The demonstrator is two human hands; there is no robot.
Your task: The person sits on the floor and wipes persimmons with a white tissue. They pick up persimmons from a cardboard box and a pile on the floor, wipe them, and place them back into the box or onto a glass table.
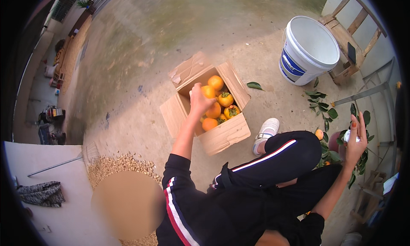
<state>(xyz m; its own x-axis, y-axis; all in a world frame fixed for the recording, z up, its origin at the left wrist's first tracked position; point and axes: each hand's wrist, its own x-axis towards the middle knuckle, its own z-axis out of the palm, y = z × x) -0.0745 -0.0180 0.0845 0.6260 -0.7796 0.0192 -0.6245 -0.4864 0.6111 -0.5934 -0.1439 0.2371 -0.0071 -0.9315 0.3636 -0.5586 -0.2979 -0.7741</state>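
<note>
My left hand (200, 101) reaches into an open cardboard box (225, 135) on the ground, its fingers closed around an orange persimmon (208, 91). Several more persimmons (225, 99) lie piled in the box, some with green calyxes facing up. Off to the right, my right hand (355, 145) is raised beside leafy branches, with a small white, crumpled-looking thing (349, 136) held between thumb and fingers. What that thing is, I cannot tell. Below it, leafy twigs (333, 155) and a loose persimmon (319, 134) are partly hidden by my knee.
A white plastic bucket (293, 66) stands beyond the box, near a wooden chair (341, 34) with a phone (351, 52) on it. Cut leaves (315, 97) litter the concrete floor. To the left, a wire rake (89, 153) lies by spread nuts or beans (128, 162).
</note>
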